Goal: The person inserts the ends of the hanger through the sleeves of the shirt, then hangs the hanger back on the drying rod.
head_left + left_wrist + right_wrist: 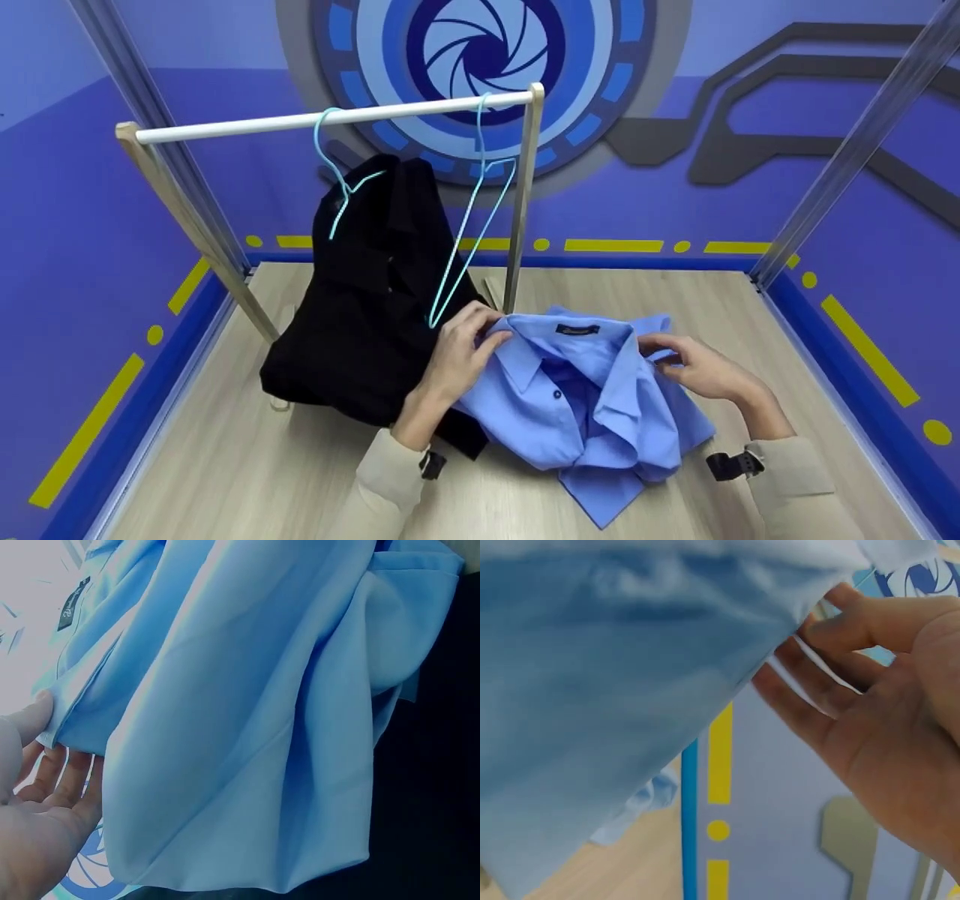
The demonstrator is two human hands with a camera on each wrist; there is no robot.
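A light blue button-up shirt (525,420) is held up by its collar between both hands, with the dark neck label at the top and its folds hanging down over the table. On the left side of the collar, my left hand (457,349) pinches the cloth, thumb above and fingers below, as the left wrist view shows at the shirt's edge (67,701). Opposite it, my right hand (701,367) pinches the cloth beside the collar. In the right wrist view, the right hand (885,690) has thumb and fingertips at the edge of the blue fabric (630,675).
A rack with a white rail (405,111) and wooden legs stands at the left. From it hang a black garment (360,315) on one turquoise hanger (322,146) and a bare turquoise hanger (459,255), close beside my left hand. Blue walls enclose the wooden table (720,300).
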